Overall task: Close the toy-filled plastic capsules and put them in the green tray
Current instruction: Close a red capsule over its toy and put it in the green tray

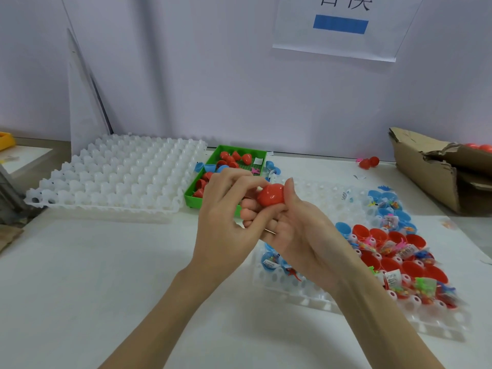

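I held a red capsule (270, 197) above the desk (106, 262), my left hand (229, 217) and right hand (298, 230) both clamped on it, pressing it closed. Next, I judged, it needed carrying to the green tray (192, 194) just beyond.

Round red plastic capsule (271, 197): smooth, glossy, highlight on its top. Rectangular green plastic tray (197, 202): matt walls. Left of the green tray, white moulded cell tray (111, 177): translucent plastic, soft sheen. Right of it, torn brown cardboard box (426, 171): matt, rough edges. White tabletop (93, 262): smooth, matt.
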